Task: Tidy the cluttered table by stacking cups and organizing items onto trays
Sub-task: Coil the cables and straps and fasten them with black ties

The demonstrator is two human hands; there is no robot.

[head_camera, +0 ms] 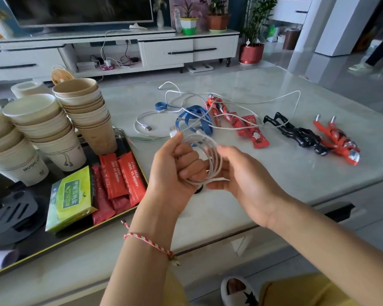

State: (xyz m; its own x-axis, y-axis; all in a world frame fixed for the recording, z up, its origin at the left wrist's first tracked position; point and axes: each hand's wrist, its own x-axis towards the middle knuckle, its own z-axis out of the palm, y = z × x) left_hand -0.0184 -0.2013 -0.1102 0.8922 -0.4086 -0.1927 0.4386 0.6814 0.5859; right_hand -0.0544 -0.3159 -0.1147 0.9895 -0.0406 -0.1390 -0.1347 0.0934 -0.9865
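Observation:
My left hand (177, 166) grips a coiled white cable (210, 157) above the table's front, its USB plug sticking up by my thumb. My right hand (241, 173) holds the coil's right side with curled fingers. The cable's loose end runs back over the pale table (274, 173) through a tangle with another white cable (146, 124) and a blue lanyard (192, 120). On the left, a dark tray (80, 235) carries three stacks of paper cups (86, 111), red packets (119, 180) and a green box (71, 197).
Three toy figures lie on the table: a red one (219, 109) under the cables, a black one (296, 133) and a red one (338, 142) at the right. Red candy wrappers (252, 131) lie between them. A grey stand (9, 210) sits at the tray's left. A TV cabinet stands behind.

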